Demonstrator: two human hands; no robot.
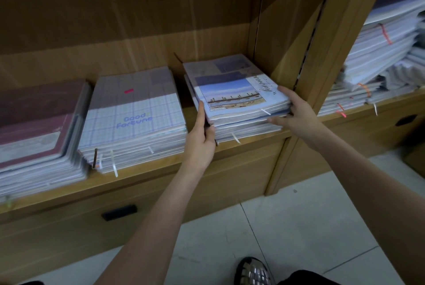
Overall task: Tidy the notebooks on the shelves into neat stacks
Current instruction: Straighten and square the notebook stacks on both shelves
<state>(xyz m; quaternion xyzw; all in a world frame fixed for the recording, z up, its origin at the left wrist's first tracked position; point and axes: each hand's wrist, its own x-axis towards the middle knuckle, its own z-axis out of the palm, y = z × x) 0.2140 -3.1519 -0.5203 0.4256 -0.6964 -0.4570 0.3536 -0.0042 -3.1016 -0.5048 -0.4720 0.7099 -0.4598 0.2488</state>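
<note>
1. On the wooden shelf (142, 176), three piles of notebooks lie side by side: a maroon-covered pile (36, 128) at the left, a checked lilac "Good Fortune" pile (135, 119) in the middle, and a blue landscape-covered pile (232, 100) at the right.
2. Both hands are on the right pile: the left hand (201, 140) presses flat against its near-left corner, while the right hand (296, 112) is clamped on its near-right corner, thumb on top and fingers at the edge. The upper notebooks there sit skewed on the lower ones, so this pile looks half squared.
3. The middle pile looks fairly even, though its front edges fan slightly; the left pile steps outward towards the bottom and likely needs work.
4. Beyond the upright wooden divider (282, 59), a heap of pale notebooks (377, 50) slumps at an angle and appears untouched. Most of the job seems left.
5. Room is tight at the right, where the pile sits near the divider; a narrow gap separates it from the middle pile. Behind the piles the shelf is open.
</note>
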